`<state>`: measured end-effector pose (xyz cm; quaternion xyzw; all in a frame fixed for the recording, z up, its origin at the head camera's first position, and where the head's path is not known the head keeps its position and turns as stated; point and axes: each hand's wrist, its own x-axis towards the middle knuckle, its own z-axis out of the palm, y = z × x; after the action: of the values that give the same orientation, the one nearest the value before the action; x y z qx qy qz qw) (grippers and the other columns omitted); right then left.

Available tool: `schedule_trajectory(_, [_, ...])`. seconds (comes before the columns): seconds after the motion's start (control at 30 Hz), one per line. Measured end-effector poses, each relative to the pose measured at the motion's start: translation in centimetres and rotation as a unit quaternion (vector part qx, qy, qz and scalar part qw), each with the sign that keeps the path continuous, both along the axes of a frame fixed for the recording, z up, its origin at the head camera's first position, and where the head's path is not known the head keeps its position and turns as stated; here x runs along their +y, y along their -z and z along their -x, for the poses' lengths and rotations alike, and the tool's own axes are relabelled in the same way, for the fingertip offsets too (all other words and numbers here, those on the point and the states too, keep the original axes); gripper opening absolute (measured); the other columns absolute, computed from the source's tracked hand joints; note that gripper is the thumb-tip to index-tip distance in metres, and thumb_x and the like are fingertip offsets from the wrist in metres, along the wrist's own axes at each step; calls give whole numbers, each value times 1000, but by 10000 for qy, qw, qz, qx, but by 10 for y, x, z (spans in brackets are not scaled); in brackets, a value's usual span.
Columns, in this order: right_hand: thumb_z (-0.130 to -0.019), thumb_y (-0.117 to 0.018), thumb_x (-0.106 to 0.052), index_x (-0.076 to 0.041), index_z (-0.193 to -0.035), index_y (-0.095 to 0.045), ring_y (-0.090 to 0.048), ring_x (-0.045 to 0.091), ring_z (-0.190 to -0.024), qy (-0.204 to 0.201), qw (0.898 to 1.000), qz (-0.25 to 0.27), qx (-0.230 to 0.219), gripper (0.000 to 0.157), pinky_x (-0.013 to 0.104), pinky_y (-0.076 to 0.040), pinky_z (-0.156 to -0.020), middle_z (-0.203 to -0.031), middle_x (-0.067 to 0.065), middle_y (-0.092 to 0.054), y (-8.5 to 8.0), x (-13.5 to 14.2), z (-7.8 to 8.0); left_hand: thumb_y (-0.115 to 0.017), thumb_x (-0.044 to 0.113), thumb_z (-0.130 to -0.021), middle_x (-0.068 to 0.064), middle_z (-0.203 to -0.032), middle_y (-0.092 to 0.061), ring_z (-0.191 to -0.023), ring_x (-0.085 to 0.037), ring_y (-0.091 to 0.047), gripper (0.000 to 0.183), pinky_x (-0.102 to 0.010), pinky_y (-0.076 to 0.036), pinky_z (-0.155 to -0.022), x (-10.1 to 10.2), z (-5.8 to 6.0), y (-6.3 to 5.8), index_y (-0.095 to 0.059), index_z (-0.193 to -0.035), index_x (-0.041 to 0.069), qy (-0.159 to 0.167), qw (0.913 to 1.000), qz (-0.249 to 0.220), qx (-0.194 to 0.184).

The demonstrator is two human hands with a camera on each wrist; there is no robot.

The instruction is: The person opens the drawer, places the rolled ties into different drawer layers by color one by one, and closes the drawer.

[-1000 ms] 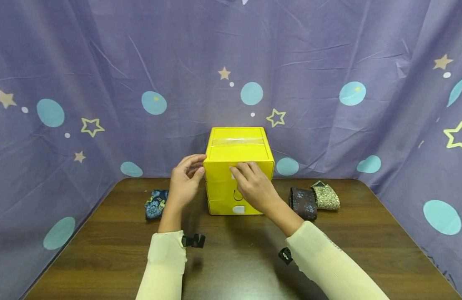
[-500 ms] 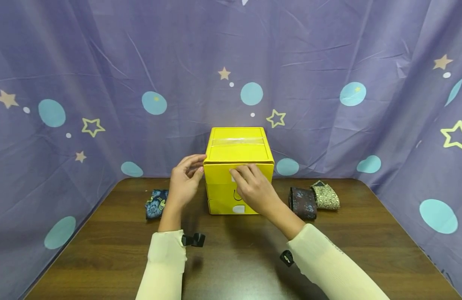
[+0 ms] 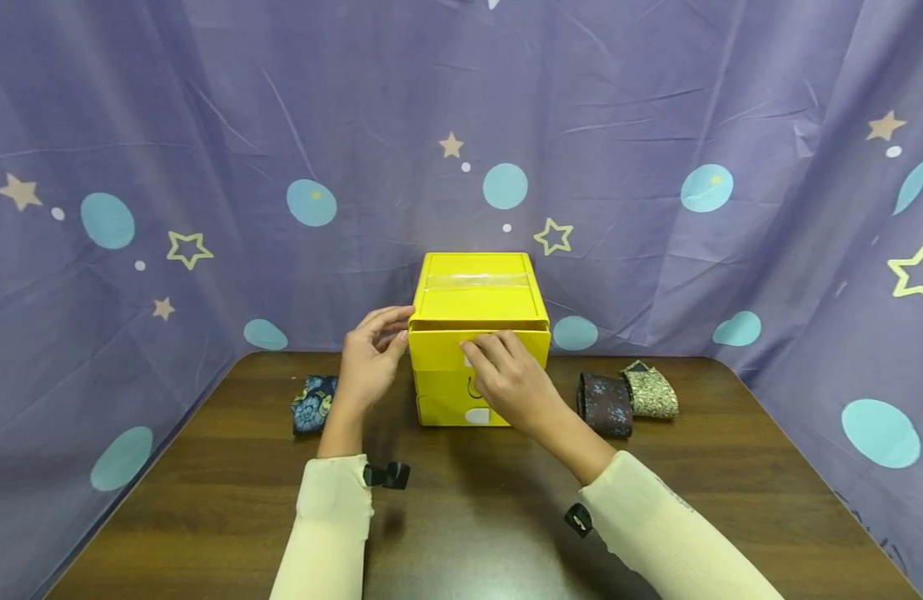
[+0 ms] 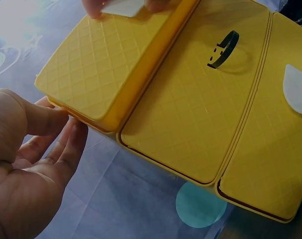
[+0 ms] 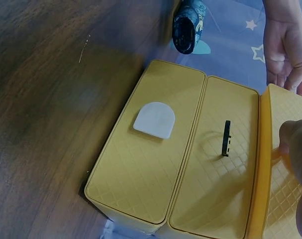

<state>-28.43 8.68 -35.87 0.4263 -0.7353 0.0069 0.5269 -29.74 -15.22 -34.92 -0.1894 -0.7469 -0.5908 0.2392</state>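
A yellow cabinet (image 3: pixel 476 304) with three stacked drawers stands at the back middle of the table. Its top drawer (image 4: pixel 106 64) is slid slightly out, with a narrow dark gap below the cabinet's top. My right hand (image 3: pixel 510 379) pinches the white tab (image 4: pixel 125 6) on that drawer's front; its fingers mostly cover the tab. Against the cabinet's upper left side, my left hand (image 3: pixel 367 358) rests its fingertips, the thumb near the front edge. The middle drawer (image 5: pixel 215 164) has a black loop handle (image 5: pixel 226 138). A white rounded tab (image 5: pixel 155 120) marks the bottom drawer.
Left of the cabinet lies a rolled blue floral fabric strip (image 3: pixel 310 408). To the right sit a rolled dark patterned strip (image 3: pixel 606 406) and a gold glittery one (image 3: pixel 651 393), like rolled neckties. A purple curtain (image 3: pixel 386 108) hangs behind the wooden table (image 3: pixel 461 533).
The top drawer has come slightly forward with my right hand, opening a gap under the cabinet's top. My left hand has stayed at the cabinet's side.
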Motion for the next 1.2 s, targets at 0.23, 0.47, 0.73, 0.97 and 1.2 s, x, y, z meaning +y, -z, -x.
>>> schedule_trajectory(0.23, [-92, -56, -3, 3, -115, -69, -60, 30, -90, -118, 9998, 9, 152, 27, 35, -53, -80, -106, 15, -65, 3, 0, -4, -61, -5, -100, -10, -133, -62, -118, -24, -61, 33, -40, -52, -102, 0, -2, -1, -69, -130, 3, 49, 10000, 13, -1])
schedule_trajectory(0.47, [-92, -57, -5, 3, -115, -69, -60, 30, -91, -151, 9996, 30, 224, 27, 35, -54, -82, -106, 14, -65, 5, 0, -10, -57, -12, -99, -20, -134, -60, -119, -33, -61, 32, -47, -50, -106, 10, -24, -21, -65, -130, -8, -1, 9999, 12, -150])
schedule_trajectory(0.73, [-97, -51, -8, 3, -115, -70, -61, 30, -91, -235, 9992, 4, 327, 28, 36, -55, -81, -105, 15, -66, 5, 0, -17, -57, -10, -99, -21, -134, -59, -120, -33, -60, 33, -47, -49, -106, 8, -25, -19, -65, -131, -7, 15, 9998, 12, -187])
schedule_trajectory(0.97, [-93, -53, -8, 4, -115, -69, -61, 30, -92, -288, 9988, -69, 378, 30, 36, -54, -82, -105, 15, -66, 5, 0, -23, -57, -9, -100, -19, -134, -59, -120, -30, -60, 33, -41, -50, -105, 7, -25, -18, -65, -132, -5, -29, 9997, 56, -240])
schedule_trajectory(1.2, [-92, -56, -9, 4, -117, -69, -61, 30, -92, -425, 9987, -51, 285, 30, 37, -54, -82, -106, 15, -65, 6, 1, -28, -57, -9, -100, -19, -135, -59, -120, -32, -60, 33, -44, -50, -106, 8, -26, -18, -65, -132, -5, -32, 9997, 72, -237])
